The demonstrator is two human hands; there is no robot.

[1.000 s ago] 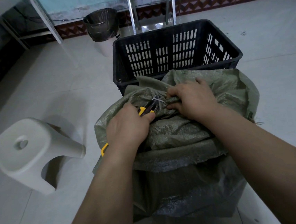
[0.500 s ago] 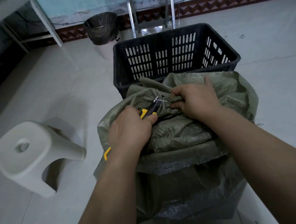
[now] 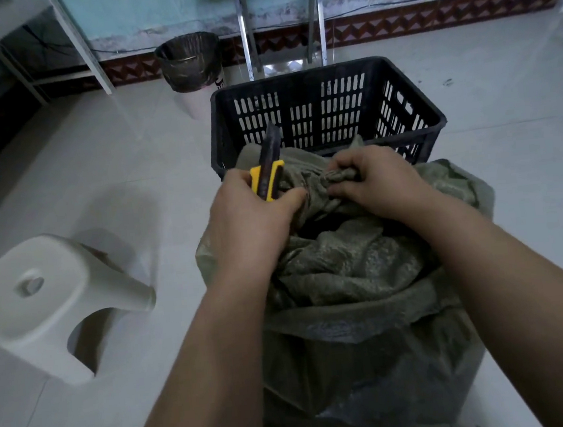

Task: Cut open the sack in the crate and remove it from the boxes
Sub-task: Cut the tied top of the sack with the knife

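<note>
The green woven sack (image 3: 347,265) is seen nearest, upright on the floor, its top bunched into a neck. A white stool (image 3: 40,298) is set to its left. The neck is gripped by the right hand (image 3: 380,183), fingers curled round it. A yellow-and-black utility knife (image 3: 267,173) is clasped in the left hand (image 3: 249,216), tip pointed up and away. A black crate (image 3: 324,106) is placed just behind the sack, and a lined bin (image 3: 190,63) farther off by the wall.

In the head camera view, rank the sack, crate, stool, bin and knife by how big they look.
Sack, largest.
Crate and stool look alike; the stool is nearer.
Then bin, then knife.
</note>
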